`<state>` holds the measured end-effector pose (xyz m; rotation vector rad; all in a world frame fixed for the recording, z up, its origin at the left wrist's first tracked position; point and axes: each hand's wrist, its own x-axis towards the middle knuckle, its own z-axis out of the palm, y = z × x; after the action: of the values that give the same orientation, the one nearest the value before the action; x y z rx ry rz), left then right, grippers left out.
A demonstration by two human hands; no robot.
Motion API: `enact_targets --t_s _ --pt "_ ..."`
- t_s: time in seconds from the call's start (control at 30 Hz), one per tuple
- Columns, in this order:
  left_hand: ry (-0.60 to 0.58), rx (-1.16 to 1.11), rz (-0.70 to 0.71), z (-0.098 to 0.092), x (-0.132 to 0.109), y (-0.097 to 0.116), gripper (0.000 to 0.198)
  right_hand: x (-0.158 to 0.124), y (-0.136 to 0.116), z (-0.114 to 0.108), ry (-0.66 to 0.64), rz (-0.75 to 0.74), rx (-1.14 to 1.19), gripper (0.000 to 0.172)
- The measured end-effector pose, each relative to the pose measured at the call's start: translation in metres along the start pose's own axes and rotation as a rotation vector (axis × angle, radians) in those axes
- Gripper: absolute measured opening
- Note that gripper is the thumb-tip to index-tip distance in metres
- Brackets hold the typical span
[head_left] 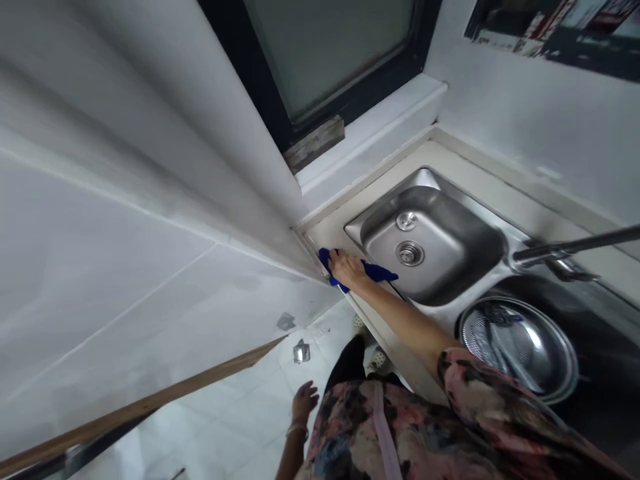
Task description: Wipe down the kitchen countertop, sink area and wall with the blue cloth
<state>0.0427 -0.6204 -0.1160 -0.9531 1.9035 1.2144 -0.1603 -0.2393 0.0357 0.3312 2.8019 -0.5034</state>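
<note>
My right hand [347, 268] presses a blue cloth [379, 272] onto the pale countertop [325, 232], at the corner left of the sink. Its fingers are bent over the cloth, which sticks out on both sides of the hand. Just beside it lies the steel sink basin [445, 233], with a drain strainer [409, 253] in its floor and a round metal piece [407, 221] close by. My left hand [305, 400] hangs low by my side above the floor, holding nothing, its fingers slightly apart. A bracelet is on that wrist.
A faucet [555, 255] reaches over the sink from the right. In the second basin sits a metal colander or bowl [520, 347] with something inside. The wall [150, 280] stands close on the left, and a dark-framed window [340, 53] is above the counter.
</note>
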Motion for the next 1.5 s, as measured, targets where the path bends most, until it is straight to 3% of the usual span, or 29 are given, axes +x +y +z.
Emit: enact_targets --t_s 0.13,0.27,0.37,0.5,0.6,0.73,0.87,0.93,1.1,1.23,1.37,1.5 --pt "-0.017 0.055 0.144 0.001 -0.013 0.011 0.054 0.053 -0.01 -0.019 0.04 -0.036 0.066 0.044" --pt "-0.089 0.161 0.555 0.017 -0.03 0.056 0.054 0.074 -0.008 -0.028 0.072 -0.165 0.107 0.042" --pt "-0.203 0.257 0.902 0.055 -0.047 0.112 0.04 0.084 -0.004 -0.029 0.07 -0.263 0.093 0.042" --pt "-0.432 0.452 1.379 0.119 -0.057 0.194 0.033 0.102 0.0 -0.032 0.094 -0.245 0.044 0.042" --pt "-0.499 0.651 1.609 0.158 -0.052 0.244 0.033 0.114 0.005 -0.033 0.133 -0.28 0.031 0.042" --pt "-0.495 0.755 1.569 0.192 -0.043 0.282 0.034 0.126 0.027 -0.035 0.143 -0.351 0.02 0.041" --pt "-0.37 0.67 1.364 0.209 -0.045 0.287 0.032 0.14 0.078 -0.047 0.155 -0.322 0.011 0.04" --pt "-0.304 0.65 1.332 0.213 -0.048 0.285 0.03 0.147 0.117 -0.058 0.179 -0.208 0.013 0.041" --pt "-0.271 0.658 1.446 0.213 -0.052 0.283 0.025 0.162 0.224 -0.102 0.306 0.202 0.0 0.044" --pt "-0.262 0.67 1.472 0.21 -0.045 0.282 0.027 0.175 0.283 -0.141 0.399 0.463 0.015 0.045" --pt "-0.261 0.636 1.487 0.209 -0.032 0.271 0.029 0.191 0.301 -0.156 0.454 0.664 0.065 0.042" --pt "-0.256 0.651 1.492 0.208 -0.03 0.268 0.031 0.197 0.281 -0.146 0.459 0.688 0.053 0.042"
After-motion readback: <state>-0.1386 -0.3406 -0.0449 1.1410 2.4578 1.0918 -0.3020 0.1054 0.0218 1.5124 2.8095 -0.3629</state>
